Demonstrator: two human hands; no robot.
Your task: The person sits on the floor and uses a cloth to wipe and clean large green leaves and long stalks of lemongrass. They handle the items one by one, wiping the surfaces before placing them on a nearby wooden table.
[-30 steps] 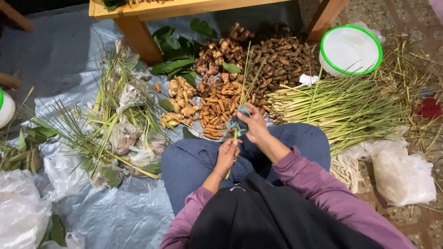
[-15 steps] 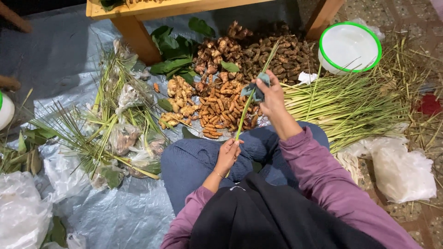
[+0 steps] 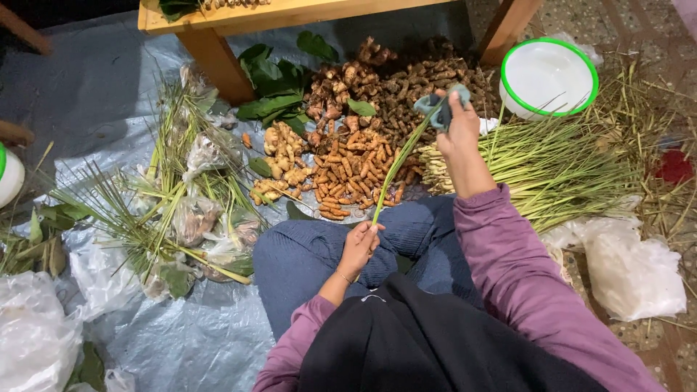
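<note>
Head view: two hands hold one green stalk stretched over the lap.

Left hand [image 3: 359, 247] rests on the blue-trousered knee, fingers closed on the lower end of the green stalk [image 3: 398, 168]. The stalk runs up and right to the right hand [image 3: 456, 131], raised above the piles, fingers clamped on a grey-blue cloth [image 3: 438, 109] wrapped around the stalk's upper end. Beyond the knees, orange roots [image 3: 352, 178] lie on grey plastic sheeting [image 3: 109, 131]; a lemongrass bundle [image 3: 552, 167] lies right. Farther off stand a white bowl [image 3: 548, 76] and a wooden surface [image 3: 290, 13].
</note>
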